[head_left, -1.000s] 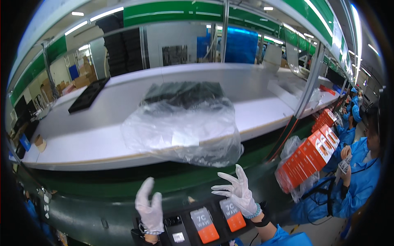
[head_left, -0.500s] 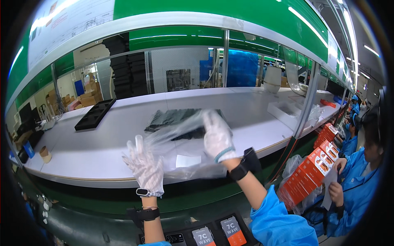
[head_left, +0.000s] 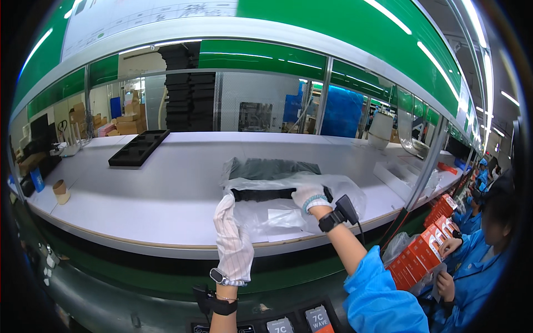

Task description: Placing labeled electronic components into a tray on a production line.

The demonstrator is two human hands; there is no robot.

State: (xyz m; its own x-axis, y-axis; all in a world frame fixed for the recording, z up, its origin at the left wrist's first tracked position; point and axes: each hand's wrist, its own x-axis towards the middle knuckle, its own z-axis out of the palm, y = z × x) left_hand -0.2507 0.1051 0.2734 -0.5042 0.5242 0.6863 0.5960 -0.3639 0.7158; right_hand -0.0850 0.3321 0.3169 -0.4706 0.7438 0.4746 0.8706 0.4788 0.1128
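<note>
A clear plastic bag (head_left: 255,216) lies on the white workbench (head_left: 166,194) in front of me, with dark trays (head_left: 272,168) partly under its film. A black edge (head_left: 264,194) shows through the bag, and a white paper label (head_left: 284,217) sits on its near part. My left hand (head_left: 233,236), in a white glove, is closed at the bag's left edge; its fingertips are partly hidden. Also gloved, my right hand (head_left: 311,198) is curled over the bag's right part beside the black edge, fingers closed on the film.
A black compartment tray (head_left: 139,149) lies at the far left, a tape roll (head_left: 61,191) near the left end. On the right stand a white box (head_left: 391,180) and a metal post (head_left: 426,161). Orange boxes (head_left: 419,250) and a co-worker in blue (head_left: 472,266) are beside the bench.
My left hand, spread open before, has moved to the bag's left edge and closed there. My right hand has come down onto the bag, which now lies spread wider. The view has shifted slightly.
</note>
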